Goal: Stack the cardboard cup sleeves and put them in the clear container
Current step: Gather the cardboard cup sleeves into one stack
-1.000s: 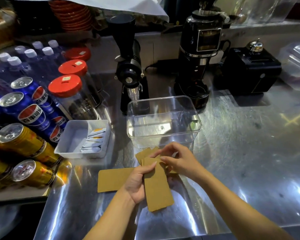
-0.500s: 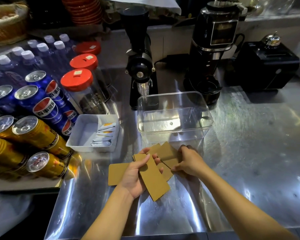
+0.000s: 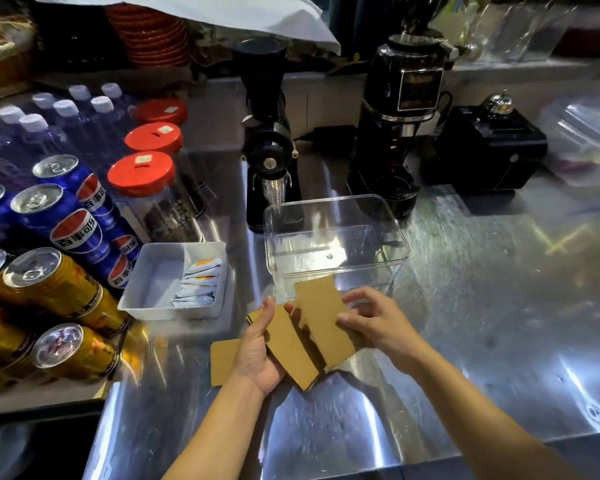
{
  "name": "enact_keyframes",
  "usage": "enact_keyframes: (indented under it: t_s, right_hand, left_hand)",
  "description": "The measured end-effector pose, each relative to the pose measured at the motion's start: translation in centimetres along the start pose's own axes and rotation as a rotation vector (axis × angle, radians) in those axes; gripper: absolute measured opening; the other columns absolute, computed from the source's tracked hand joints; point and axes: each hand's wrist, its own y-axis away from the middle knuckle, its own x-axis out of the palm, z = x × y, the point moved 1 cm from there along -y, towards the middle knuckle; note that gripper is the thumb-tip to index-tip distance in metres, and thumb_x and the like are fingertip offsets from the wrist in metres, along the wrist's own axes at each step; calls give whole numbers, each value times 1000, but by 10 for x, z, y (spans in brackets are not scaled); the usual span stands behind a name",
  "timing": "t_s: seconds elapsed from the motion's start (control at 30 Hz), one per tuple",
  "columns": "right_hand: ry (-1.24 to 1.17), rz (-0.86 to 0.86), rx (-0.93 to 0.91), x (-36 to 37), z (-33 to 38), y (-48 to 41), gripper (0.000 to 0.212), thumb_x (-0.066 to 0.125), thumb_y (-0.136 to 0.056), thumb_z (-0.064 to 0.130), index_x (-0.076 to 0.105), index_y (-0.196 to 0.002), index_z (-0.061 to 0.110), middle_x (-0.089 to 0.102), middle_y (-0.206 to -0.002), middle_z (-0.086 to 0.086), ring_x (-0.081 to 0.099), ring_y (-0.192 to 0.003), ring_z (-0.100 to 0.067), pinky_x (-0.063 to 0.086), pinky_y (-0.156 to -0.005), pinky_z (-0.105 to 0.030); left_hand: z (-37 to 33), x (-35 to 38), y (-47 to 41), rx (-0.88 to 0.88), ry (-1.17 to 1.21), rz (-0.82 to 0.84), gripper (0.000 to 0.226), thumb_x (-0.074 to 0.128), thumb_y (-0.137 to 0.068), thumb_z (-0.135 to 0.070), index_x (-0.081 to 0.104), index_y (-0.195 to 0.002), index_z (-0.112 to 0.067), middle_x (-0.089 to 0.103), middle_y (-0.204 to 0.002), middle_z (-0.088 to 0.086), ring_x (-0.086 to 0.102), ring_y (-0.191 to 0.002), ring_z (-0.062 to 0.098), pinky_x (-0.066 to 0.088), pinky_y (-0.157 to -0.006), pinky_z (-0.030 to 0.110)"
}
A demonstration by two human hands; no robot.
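My left hand [image 3: 257, 355] grips a flat brown cardboard cup sleeve [image 3: 290, 351], held just above the steel counter. My right hand [image 3: 374, 323] holds another cardboard sleeve [image 3: 321, 317], lifted and overlapping the first one on its right side. A third sleeve [image 3: 222, 362] lies flat on the counter, partly hidden under my left hand. The clear container [image 3: 336, 244] stands open and holds nothing, directly behind the sleeves.
A white tray [image 3: 153, 282] with several sachets sits left of the container. Cans [image 3: 63, 223], bottles and red-lidded jars [image 3: 142, 174] crowd the left. Two black grinders [image 3: 271, 150] and a black box [image 3: 489, 150] stand behind.
My right hand has picked a sleeve up off the counter and brought it over the one in my left hand. The left hand lifted slightly.
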Motion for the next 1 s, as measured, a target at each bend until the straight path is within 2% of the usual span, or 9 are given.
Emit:
enact_keyframes:
  t_s: [0.17, 0.27, 0.37, 0.47, 0.6, 0.67, 0.77, 0.87, 1.0]
  right_hand:
    - [21, 88, -26, 28, -1, 8, 22, 71, -76, 10, 59, -94, 14, 60, -72, -10, 62, -64, -11, 46, -52, -16]
    - [86, 103, -63, 41, -7, 7, 21, 74, -73, 12, 61, -86, 22, 59, -63, 3, 56, -58, -4, 42, -53, -14]
    - [183, 136, -93, 51, -13, 4, 19, 75, -71, 18, 63, -80, 29, 59, -62, 11, 52, -60, -1, 41, -58, -16]
    - [162, 150, -108, 58, -14, 1, 12, 74, -73, 22, 66, -82, 23, 62, -72, 3, 54, -64, -5, 41, -57, -16]
    - [140, -47, -101, 59, -17, -9, 9, 70, -78, 20, 64, -82, 14, 69, -80, -9, 58, -62, 2, 42, -53, -8]
    - [280, -147, -72, 55, -24, -15, 15, 69, -78, 23, 62, -87, 12, 64, -81, -3, 58, -66, -2, 43, -56, -10]
    - [573, -226, 0, 48, -34, -24, 37, 72, -74, 32, 58, -101, 10, 60, -97, -7, 56, -85, -18, 46, -70, -26]
    - [825, -272, 67, 46, -42, -30, 63, 76, -65, 43, 52, -113, 10, 53, -114, -12, 51, -106, -30, 43, -86, -40]
    - [1063, -280, 131, 50, -49, -33, 73, 75, -56, 56, 48, -109, 13, 50, -118, -12, 47, -111, -31, 38, -87, -41]
  left_hand:
    - [2, 1, 4, -25, -30, 41, 51, 88, -46, -38, 72, -92, -22, 74, -100, 16, 70, -91, 35, 58, -71, 50]
    - [0, -4, 8, 1, 31, 40, 31, 73, -66, -23, 67, -97, -24, 74, -99, 17, 70, -88, 36, 58, -71, 51]
    - [-3, -10, 12, 30, 58, 46, 28, 62, -74, -18, 65, -101, -22, 74, -96, 18, 71, -86, 34, 58, -73, 50]
    - [-11, -16, 17, 79, 44, 28, 30, 58, -75, -17, 63, -105, -20, 74, -92, 14, 70, -84, 26, 54, -81, 45]
    - [-21, -22, 24, 113, 78, -17, 29, 56, -78, -17, 62, -106, -18, 70, -92, 14, 64, -87, 26, 49, -84, 48]
    - [-26, -25, 27, 116, 90, -23, 23, 58, -76, -16, 64, -98, -18, 68, -86, 12, 62, -81, 25, 53, -74, 44]
    - [-30, -30, 31, 107, 106, -32, 13, 61, -71, -11, 66, -80, -19, 67, -81, 12, 61, -73, 24, 53, -62, 37]
    - [-31, -33, 34, 90, 110, -39, 13, 63, -68, -11, 64, -76, -20, 68, -82, 15, 64, -76, 27, 51, -63, 35]
    - [-33, -33, 37, 78, 72, -77, 19, 65, -64, -9, 63, -80, -18, 66, -76, 16, 64, -73, 28, 49, -70, 36]
